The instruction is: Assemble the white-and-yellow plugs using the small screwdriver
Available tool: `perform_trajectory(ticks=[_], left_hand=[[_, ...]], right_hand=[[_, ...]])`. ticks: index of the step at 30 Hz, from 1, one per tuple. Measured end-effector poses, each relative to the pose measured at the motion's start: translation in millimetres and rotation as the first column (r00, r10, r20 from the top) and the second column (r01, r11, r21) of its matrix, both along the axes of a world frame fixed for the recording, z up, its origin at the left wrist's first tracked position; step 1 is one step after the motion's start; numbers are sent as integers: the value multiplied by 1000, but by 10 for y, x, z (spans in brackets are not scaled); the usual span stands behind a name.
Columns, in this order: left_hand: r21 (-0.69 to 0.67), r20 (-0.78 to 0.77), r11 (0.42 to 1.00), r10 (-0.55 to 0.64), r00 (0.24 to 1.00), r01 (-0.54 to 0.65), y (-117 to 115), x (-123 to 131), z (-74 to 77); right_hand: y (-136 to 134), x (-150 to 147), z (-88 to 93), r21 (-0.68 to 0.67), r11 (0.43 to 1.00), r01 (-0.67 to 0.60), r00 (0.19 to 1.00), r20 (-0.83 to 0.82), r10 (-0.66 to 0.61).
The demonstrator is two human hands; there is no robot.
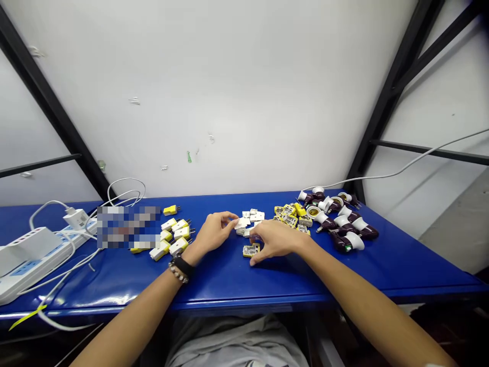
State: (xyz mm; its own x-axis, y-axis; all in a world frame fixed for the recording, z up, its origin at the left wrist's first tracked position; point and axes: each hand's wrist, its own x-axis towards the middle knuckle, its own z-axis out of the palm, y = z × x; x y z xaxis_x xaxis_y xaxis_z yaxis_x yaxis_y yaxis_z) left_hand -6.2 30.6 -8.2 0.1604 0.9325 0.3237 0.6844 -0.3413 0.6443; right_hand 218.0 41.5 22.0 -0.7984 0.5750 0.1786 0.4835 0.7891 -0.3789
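Note:
My left hand pinches a small white plastic cover between thumb and fingertips above the blue table. My right hand rests on the table with fingers curled around a yellow plug half, its open side up. A small pile of white covers lies just beyond both hands. A black band and a bead bracelet sit on my left wrist.
Finished yellow-and-white plugs lie left of my hands. A heap of yellow plug halves and dark lamp-socket adapters lies to the right. A white power strip with cables is at far left. A wall stands behind.

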Motion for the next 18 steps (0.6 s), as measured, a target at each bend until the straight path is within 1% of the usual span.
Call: perform_trajectory(ticks=[3, 5, 6, 8, 9, 10, 12, 14, 15, 16, 18], left_hand=[[26, -87, 1000, -8, 996, 11, 40, 85, -18], [58, -123, 998, 27, 992, -20, 51, 48, -21], [77, -129, 996, 54, 990, -44, 52, 4, -20], [107, -134, 990, 106, 985, -92, 48, -112, -13], [120, -137, 986, 131, 982, -115, 46, -173, -8], [133, -141, 981, 157, 977, -139, 45, -230, 0], [152, -147, 970, 210, 967, -188, 45, -321, 20], [172, -153, 957, 260, 953, -234, 47, -383, 50], [179, -164, 951, 283, 945, -253, 46, -410, 68], [185, -189, 945, 304, 934, -271, 45, -442, 87], [195, -296, 933, 351, 888, -304, 39, -537, 124]], right_hand=[[-2, -7, -12, 31, 999, -12, 996, 94, 9], [-1, 3, 32, 67, 998, 9, 988, 152, -19], [8, 19, 70, 90, 995, 37, 985, 163, -51], [52, 88, 167, 132, 983, 128, 981, 130, -145], [86, 142, 220, 165, 961, 223, 967, 87, -239], [128, 206, 271, 193, 927, 321, 940, 51, -336], [217, 354, 349, 267, 819, 509, 845, 28, -534], [296, 490, 382, 309, 735, 603, 756, 73, -651], [326, 542, 382, 311, 716, 625, 715, 139, -685], [347, 579, 375, 301, 718, 628, 689, 214, -693], [365, 607, 350, 271, 722, 637, 664, 283, -692]])
